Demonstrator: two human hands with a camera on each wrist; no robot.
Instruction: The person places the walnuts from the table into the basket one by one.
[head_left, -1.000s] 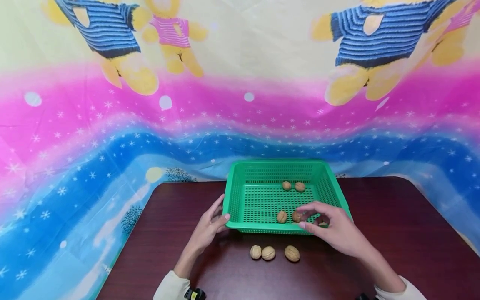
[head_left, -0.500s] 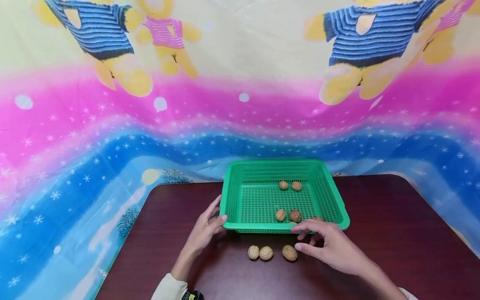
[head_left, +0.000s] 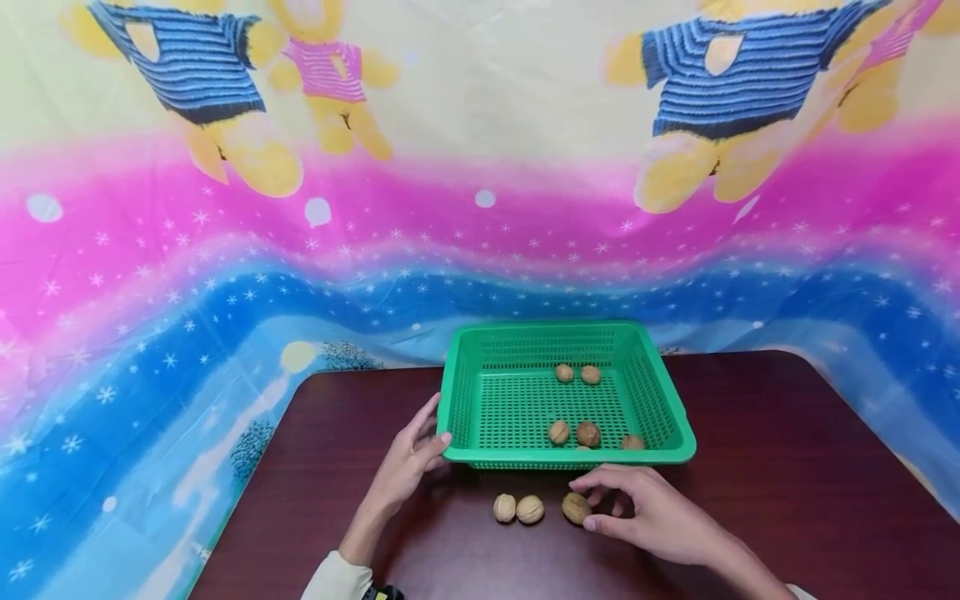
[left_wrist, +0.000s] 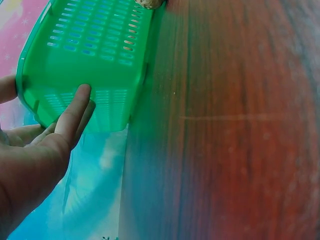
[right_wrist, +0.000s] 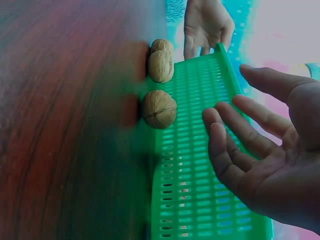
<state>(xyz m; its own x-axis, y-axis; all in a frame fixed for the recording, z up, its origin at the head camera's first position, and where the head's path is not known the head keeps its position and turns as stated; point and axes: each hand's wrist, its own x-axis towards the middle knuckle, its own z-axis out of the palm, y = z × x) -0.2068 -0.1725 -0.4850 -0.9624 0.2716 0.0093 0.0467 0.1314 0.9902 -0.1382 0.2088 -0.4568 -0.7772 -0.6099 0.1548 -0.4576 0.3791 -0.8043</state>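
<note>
A green plastic basket (head_left: 480, 454) with slotted walls sits on the table, several walnuts inside it. At its left front corner my left hand (head_left: 405, 467) holds the rim, thumb at the top edge and fingers against the outer wall (left_wrist: 95, 70). In front of the basket lies a single walnut (head_left: 576, 508), with two more walnuts (head_left: 517, 509) side by side to its left. My right hand (head_left: 648, 510) is at the single walnut, thumb and index finger on either side of it. In the right wrist view the fingers (right_wrist: 245, 127) are loosely bent and apart from this walnut (right_wrist: 160, 109).
The dark red wooden table (head_left: 337, 425) has rounded far corners. Behind it hangs a printed cloth (head_left: 480, 242) with bears and snowflakes, close to the back of the basket. Inside the basket, a pair of walnuts (head_left: 577, 374) lies toward the back, others near the front wall.
My right hand has let go of a walnut inside the basket and moved back over the front rim, down to the single walnut on the table. The left hand stays at the basket corner.
</note>
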